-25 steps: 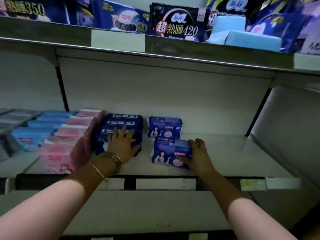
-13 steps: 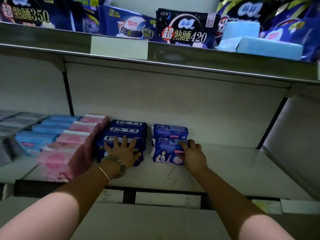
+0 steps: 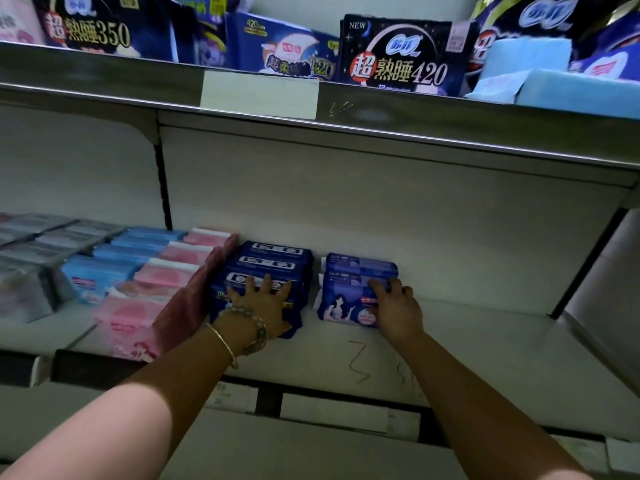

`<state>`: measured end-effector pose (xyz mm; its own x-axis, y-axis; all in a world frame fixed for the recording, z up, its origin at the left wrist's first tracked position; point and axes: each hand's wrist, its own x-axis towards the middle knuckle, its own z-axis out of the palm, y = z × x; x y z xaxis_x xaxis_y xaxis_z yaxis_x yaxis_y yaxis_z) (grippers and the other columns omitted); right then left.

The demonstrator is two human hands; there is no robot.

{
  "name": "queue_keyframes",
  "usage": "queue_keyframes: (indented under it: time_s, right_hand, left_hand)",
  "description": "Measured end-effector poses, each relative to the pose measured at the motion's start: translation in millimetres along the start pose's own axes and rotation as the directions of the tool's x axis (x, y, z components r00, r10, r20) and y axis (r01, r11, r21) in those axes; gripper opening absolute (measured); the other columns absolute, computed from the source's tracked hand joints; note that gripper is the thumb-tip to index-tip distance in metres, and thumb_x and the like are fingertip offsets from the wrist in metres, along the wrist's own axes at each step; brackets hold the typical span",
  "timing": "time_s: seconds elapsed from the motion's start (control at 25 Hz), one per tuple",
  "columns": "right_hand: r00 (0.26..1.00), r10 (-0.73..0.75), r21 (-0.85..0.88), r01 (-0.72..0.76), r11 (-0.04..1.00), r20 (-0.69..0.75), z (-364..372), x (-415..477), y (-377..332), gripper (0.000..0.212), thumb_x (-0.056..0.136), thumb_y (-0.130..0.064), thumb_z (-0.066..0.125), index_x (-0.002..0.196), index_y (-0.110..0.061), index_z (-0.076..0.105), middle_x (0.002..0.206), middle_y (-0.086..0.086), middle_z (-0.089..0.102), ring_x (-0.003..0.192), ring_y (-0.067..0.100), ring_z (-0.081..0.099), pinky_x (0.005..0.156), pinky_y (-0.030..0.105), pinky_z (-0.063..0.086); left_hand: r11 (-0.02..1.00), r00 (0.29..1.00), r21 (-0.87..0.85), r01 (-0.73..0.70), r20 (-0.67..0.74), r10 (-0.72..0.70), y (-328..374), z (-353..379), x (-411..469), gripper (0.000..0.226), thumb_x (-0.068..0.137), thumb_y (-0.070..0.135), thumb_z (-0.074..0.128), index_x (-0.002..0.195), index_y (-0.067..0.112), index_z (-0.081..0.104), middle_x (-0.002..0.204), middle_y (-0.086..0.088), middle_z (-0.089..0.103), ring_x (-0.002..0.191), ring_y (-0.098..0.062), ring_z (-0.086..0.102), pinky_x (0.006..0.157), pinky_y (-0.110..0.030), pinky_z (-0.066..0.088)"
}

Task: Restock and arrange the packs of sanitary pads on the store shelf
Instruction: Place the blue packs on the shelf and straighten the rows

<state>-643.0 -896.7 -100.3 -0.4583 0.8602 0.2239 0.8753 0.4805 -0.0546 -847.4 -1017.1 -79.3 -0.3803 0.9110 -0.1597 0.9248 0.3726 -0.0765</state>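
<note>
Hands sit mid-frame on my shelf (image 3: 485, 341): left hand (image 3: 263, 306) splayed flat against the dark blue packs (image 3: 273, 261), right hand (image 3: 398, 313) gripping the lighter blue pack's (image 3: 346, 303) right end, both rows near the back wall.

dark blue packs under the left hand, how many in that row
3. One at the front under the left hand, one in the middle, one at the back by the wall. More may be hidden.

Dim, soft focus, wide-angle edge distortion
</note>
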Motion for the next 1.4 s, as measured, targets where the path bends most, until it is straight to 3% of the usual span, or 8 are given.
queue_keyframes:
  time_s: [0.28, 0.48, 0.64, 0.84, 0.92, 1.04, 1.16, 1.4]
  right_hand:
    - [0.999, 0.026, -0.088, -0.024, 0.996, 0.022, -5, 4, -3, 0.054, 0.094, -0.032, 0.047, 0.144, -0.027, 0.026, 0.148, 0.014, 0.025, 0.128, 0.035, 0.035, 0.109, 0.046, 0.026]
    - [1.000, 0.029, -0.088, -0.028, 0.996, 0.009, -13, -4, -11, 0.075, 0.091, -0.037, 0.054, 0.150, -0.023, 0.011, 0.156, 0.014, 0.008, 0.143, 0.035, 0.005, 0.112, 0.057, 0.001]
    - [0.990, 0.016, 0.098, -0.002, 0.995, -0.138, -17, -25, -17, 0.063, 0.090, -0.026, 0.055, 0.145, -0.011, 0.029, 0.152, 0.017, 0.023, 0.140, 0.029, 0.021, 0.114, 0.046, 0.010]
    - [0.950, -0.008, 0.257, 0.093, 0.962, -0.311, -24, -71, -8, 0.042, 0.075, -0.008, 0.070, 0.114, 0.003, 0.061, 0.118, 0.030, 0.056, 0.103, 0.043, 0.057, 0.090, 0.046, 0.041]
    - [0.946, -0.023, 0.232, 0.103, 0.967, -0.323, -35, -91, -2, 0.041, 0.077, -0.009, 0.067, 0.116, 0.001, 0.059, 0.121, 0.028, 0.054, 0.103, 0.041, 0.057, 0.090, 0.043, 0.041]
    - [0.964, 0.012, 0.253, 0.057, 0.966, -0.265, -50, -115, 9, 0.044, 0.089, -0.016, 0.056, 0.131, -0.007, 0.048, 0.137, 0.017, 0.041, 0.121, 0.031, 0.045, 0.099, 0.032, 0.031]
    - [0.974, 0.029, 0.318, 0.045, 0.947, -0.224, -58, -154, 24, 0.044, 0.090, -0.018, 0.055, 0.133, -0.009, 0.048, 0.141, 0.013, 0.038, 0.122, 0.030, 0.044, 0.101, 0.030, 0.031]
    - [0.986, 0.048, 0.413, 0.023, 0.910, -0.159, -61, -249, 63, 0.037, 0.087, -0.015, 0.058, 0.123, -0.006, 0.056, 0.131, 0.014, 0.043, 0.117, 0.031, 0.047, 0.100, 0.029, 0.035]
  left_hand:
    - [1.000, 1.000, -0.023, -0.022, 0.009, 0.022, -1, -1, 1, 0.084, 0.089, 0.052, 0.048, 0.148, 0.031, -0.008, 0.156, -0.009, -0.013, 0.141, -0.040, -0.010, 0.108, -0.065, 0.002]
    - [0.997, 0.999, -0.065, -0.035, -0.011, 0.035, -4, 1, 4, 0.088, 0.088, 0.054, 0.048, 0.147, 0.030, -0.013, 0.155, -0.008, -0.018, 0.141, -0.039, -0.014, 0.108, -0.065, 0.001]
    - [0.992, 0.998, -0.116, -0.051, -0.032, 0.047, -6, 6, 5, 0.092, 0.085, 0.061, 0.047, 0.145, 0.032, -0.016, 0.154, -0.006, -0.021, 0.141, -0.037, -0.016, 0.108, -0.064, -0.001]
    - [0.948, 0.956, -0.317, -0.038, -0.288, -0.058, -2, 12, -16, 0.086, 0.087, 0.045, 0.055, 0.148, 0.026, -0.003, 0.156, -0.009, -0.012, 0.142, -0.033, -0.013, 0.111, -0.060, 0.000]
    - [0.951, 0.932, -0.304, -0.062, -0.359, -0.054, 11, 16, -34, 0.080, 0.089, 0.040, 0.054, 0.149, 0.022, 0.005, 0.156, -0.011, -0.010, 0.143, -0.032, -0.012, 0.111, -0.058, 0.001]
    - [0.905, 0.906, -0.367, -0.217, -0.421, 0.047, 45, 14, -72, 0.073, 0.090, 0.031, 0.054, 0.149, 0.021, 0.012, 0.157, -0.009, -0.007, 0.144, -0.028, -0.009, 0.113, -0.054, 0.001]
    - [0.845, 0.875, -0.418, -0.334, -0.471, 0.112, 92, 24, -117, 0.069, 0.089, 0.027, 0.056, 0.147, 0.021, 0.018, 0.157, -0.006, -0.001, 0.144, -0.023, -0.003, 0.115, -0.048, 0.001]
    - [0.810, 0.886, -0.468, -0.353, -0.445, 0.129, 175, 70, -216, 0.060, 0.088, 0.024, 0.055, 0.143, 0.021, 0.029, 0.155, -0.004, 0.017, 0.143, -0.017, 0.013, 0.115, -0.030, 0.008]
